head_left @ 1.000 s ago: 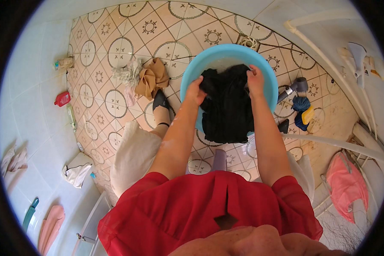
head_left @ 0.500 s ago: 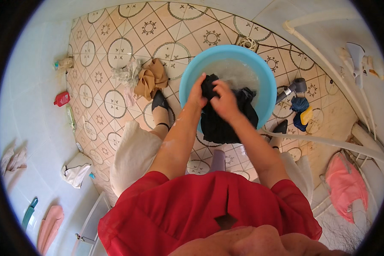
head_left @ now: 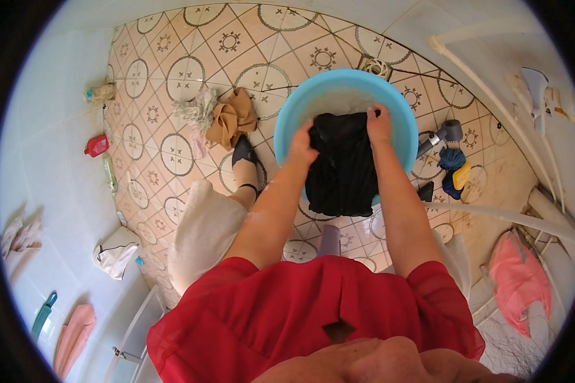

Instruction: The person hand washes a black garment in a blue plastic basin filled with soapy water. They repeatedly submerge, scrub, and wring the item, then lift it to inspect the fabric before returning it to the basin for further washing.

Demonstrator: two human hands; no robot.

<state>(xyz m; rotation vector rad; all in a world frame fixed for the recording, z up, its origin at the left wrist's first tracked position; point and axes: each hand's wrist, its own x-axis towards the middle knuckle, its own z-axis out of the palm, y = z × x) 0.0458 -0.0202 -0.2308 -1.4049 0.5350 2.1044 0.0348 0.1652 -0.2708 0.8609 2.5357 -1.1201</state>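
A wet-looking black garment (head_left: 342,166) hangs spread between my hands over a light blue basin (head_left: 282,121), its lower part draped past the near rim. Cloudy water (head_left: 345,99) shows behind it inside the basin. My left hand (head_left: 303,142) grips the garment's upper left edge, fingers partly hidden by the cloth. At the upper right corner, my right hand (head_left: 379,126) pinches the fabric with bent fingers. What kind of garment it is cannot be made out.
Brown cloth (head_left: 233,121) and pale lacy cloth (head_left: 198,108) lie on the tiled floor left of the basin. To its right are a grey-headed brush (head_left: 450,131), dark blue cloth (head_left: 452,157) and a yellow bar (head_left: 461,173). A pale hose (head_left: 505,214) crosses at right.
The black garment was bunched between my hands and is now spread flat. My right hand has moved right and away from my left, taking the cloth's corner with it.
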